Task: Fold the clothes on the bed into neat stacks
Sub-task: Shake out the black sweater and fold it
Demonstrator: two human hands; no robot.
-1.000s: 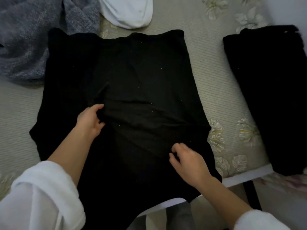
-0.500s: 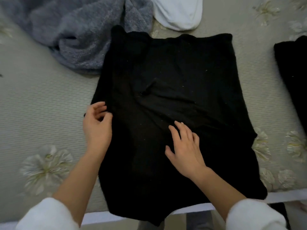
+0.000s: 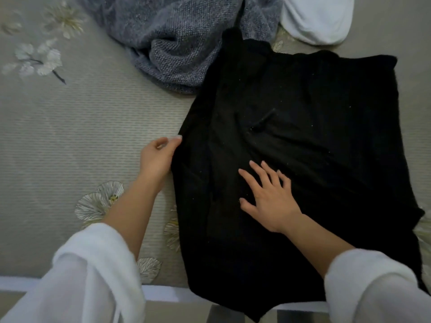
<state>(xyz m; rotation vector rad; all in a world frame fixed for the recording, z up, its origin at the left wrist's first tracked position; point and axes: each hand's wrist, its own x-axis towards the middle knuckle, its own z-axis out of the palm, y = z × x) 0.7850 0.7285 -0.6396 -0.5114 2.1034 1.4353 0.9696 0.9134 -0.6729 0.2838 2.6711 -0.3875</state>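
A black soft-fabric garment [image 3: 303, 159] lies spread on the beige bed cover with pale embroidered flowers [image 3: 81, 136], its near hem hanging over the bed's edge. The right hand [image 3: 268, 197] lies flat on the garment, fingers [image 3: 268, 171] straight and spread, holding nothing. The left hand [image 3: 157, 155] sits at the garment's left edge, its curled fingers [image 3: 175, 139] touching the cloth there; whether they pinch it I cannot tell. Beyond the left fingers a crumpled grey knitted garment [image 3: 182, 43] lies, its edge under the black one. A white cloth item [image 3: 317, 17] lies far beyond the right fingers.
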